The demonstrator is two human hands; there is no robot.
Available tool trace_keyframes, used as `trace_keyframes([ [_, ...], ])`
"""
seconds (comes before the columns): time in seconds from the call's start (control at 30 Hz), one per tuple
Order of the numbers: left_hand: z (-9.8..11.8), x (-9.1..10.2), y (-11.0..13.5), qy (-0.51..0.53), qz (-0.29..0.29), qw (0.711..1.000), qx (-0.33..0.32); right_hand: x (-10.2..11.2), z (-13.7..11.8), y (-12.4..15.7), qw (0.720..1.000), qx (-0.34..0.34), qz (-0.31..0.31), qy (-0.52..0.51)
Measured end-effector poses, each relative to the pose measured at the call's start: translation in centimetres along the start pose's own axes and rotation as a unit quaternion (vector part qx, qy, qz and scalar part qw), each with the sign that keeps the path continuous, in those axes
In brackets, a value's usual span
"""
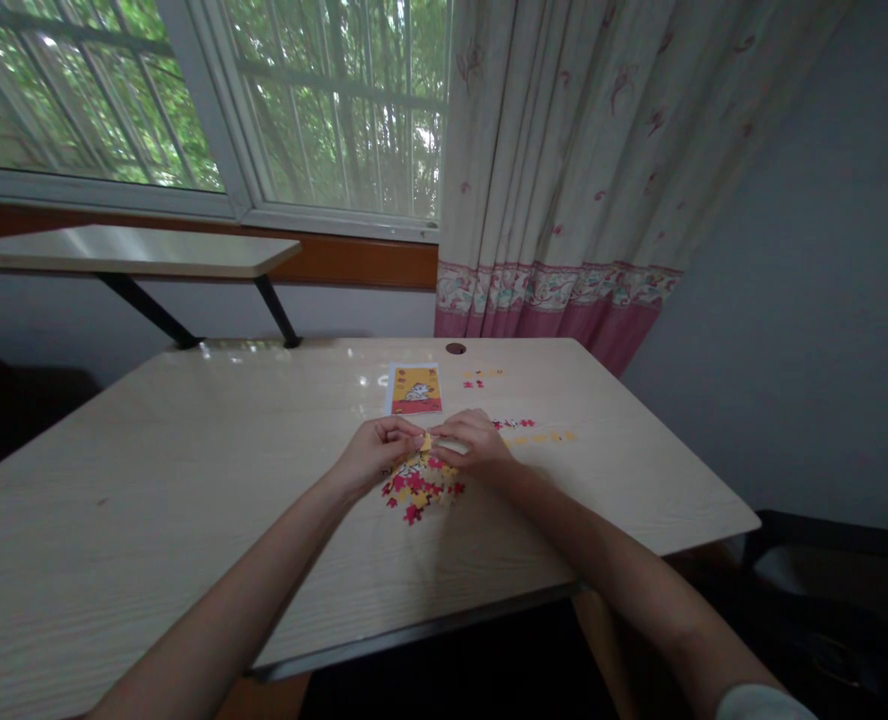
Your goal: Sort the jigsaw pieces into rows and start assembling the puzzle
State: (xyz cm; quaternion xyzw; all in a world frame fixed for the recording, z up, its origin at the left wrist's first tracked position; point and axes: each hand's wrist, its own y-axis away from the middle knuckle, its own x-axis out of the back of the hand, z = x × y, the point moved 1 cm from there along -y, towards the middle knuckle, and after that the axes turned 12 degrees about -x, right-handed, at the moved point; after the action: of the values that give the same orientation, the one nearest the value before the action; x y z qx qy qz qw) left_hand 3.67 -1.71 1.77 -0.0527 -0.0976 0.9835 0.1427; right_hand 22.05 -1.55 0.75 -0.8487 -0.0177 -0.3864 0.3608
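My left hand [378,450] and my right hand [472,443] meet at the middle of a pale wooden table [189,480]. Both are curled, fingertips pinched together on small yellow puzzle pieces [426,442] between them. Just below the hands lies a loose pile of red and yellow puzzle pieces [419,489]. A yellow and red reference card [415,389] with a cartoon picture lies flat just beyond the hands. More loose pieces form a row [538,436] to the right, and a few small ones [480,377] sit farther back.
A round cable hole [455,348] is near the table's far edge. A narrow shelf [129,250] on black brackets runs under the window at the left. A patterned curtain [564,200] hangs behind the table. The table's right edge [714,480] drops to a dark floor.
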Motion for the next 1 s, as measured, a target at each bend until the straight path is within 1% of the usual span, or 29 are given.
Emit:
trace_keyframes([
  [0.07,0.0,0.0,-0.1,-0.004,0.001,1.0,-0.009,0.3,0.1,-0.1,1.0,0.003,0.0,0.0],
  [0.13,-0.2,0.2,-0.3,-0.013,0.016,0.999,-0.025,1.1,0.4,-0.3,1.0,0.001,0.012,-0.005],
  [0.2,-0.3,0.8,-0.5,-0.046,0.04,0.997,-0.046,2.2,0.8,-0.6,0.999,-0.016,0.048,-0.014],
  [0.27,-0.5,1.5,-0.7,-0.125,0.055,0.988,-0.068,3.4,1.3,-0.9,0.994,-0.035,0.096,-0.026],
  [0.3,-0.5,2.0,-0.8,-0.183,0.054,0.978,-0.08,4.0,1.6,-1.0,0.992,-0.041,0.117,-0.032],
  [0.37,-0.5,2.7,-0.8,-0.315,0.02,0.943,-0.104,4.8,2.0,-1.1,0.988,-0.045,0.139,-0.041],
  [0.4,-0.4,3.0,-0.7,-0.361,0.002,0.925,-0.114,5.0,2.2,-1.1,0.988,-0.048,0.139,-0.042],
  [0.47,-0.1,3.4,-0.7,-0.418,-0.028,0.9,-0.121,5.2,2.4,-1.1,0.989,-0.053,0.131,-0.039],
  [0.63,0.1,3.7,-0.6,-0.469,-0.064,0.87,-0.139,5.2,2.6,-1.0,0.99,-0.037,0.126,-0.046],
  [0.8,-0.2,3.9,-0.5,-0.483,-0.082,0.859,-0.145,5.1,2.5,-0.9,0.991,-0.062,0.113,-0.044],
  [0.9,-0.2,4.0,-0.5,-0.499,-0.086,0.85,-0.145,5.3,2.4,-1.0,0.99,-0.064,0.115,-0.045],
  [1.0,-0.1,4.0,-0.5,-0.513,-0.096,0.84,-0.147,6.1,3.6,-1.4,0.988,-0.078,0.13,-0.036],
])
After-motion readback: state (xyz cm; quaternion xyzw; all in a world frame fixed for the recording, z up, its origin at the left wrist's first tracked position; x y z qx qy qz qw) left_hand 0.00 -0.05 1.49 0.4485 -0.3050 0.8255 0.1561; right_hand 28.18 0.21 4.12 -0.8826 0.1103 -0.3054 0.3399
